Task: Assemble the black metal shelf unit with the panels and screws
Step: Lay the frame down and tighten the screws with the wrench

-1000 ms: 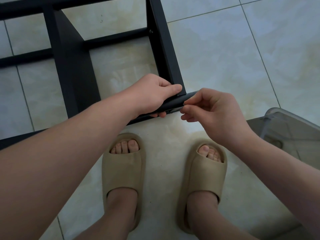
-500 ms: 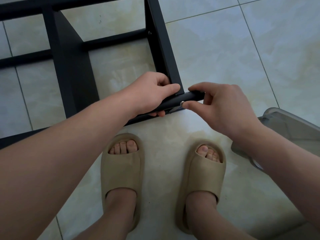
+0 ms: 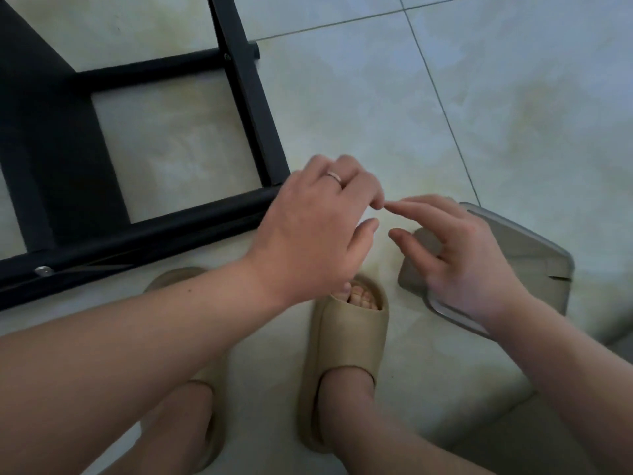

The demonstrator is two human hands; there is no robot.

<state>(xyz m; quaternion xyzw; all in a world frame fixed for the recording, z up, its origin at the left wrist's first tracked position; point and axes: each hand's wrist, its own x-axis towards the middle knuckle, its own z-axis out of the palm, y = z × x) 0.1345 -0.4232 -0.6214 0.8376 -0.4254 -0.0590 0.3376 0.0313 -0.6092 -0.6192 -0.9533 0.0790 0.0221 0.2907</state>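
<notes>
In the head view, a black metal shelf frame of square tubes [image 3: 251, 108] is seen lying flat on a pale, glossy tiled floor [image 3: 376, 114], in the left half of the picture. A near rail [image 3: 137, 234] runs slantwise from the lower left edge toward the middle, and a round silver screw head [image 3: 43, 270] is set in its left part. A wide, dark flat panel [image 3: 51, 132] is seen between the rails at far left.

The left hand [image 3: 315, 221] is held palm down over the right end of the near rail. Its fingers are loosely bent, with thumb and forefinger apart and nothing seen between them. Whether the rail is touched cannot be told. A thin silver ring [image 3: 334, 176] is worn on one finger.

The right hand [image 3: 459, 248] is held just right of the left, with its fingers relaxed and spread and nothing held. Its forefinger is stretched toward the left hand's fingertips, nearly meeting them.

A grey translucent plastic box with rounded corners [image 3: 534, 255] is partly covered by the right hand. Two beige foam slippers are worn: the right one [image 3: 346, 341] below the hands, and the left one [image 3: 178, 277] largely hidden by the left forearm.
</notes>
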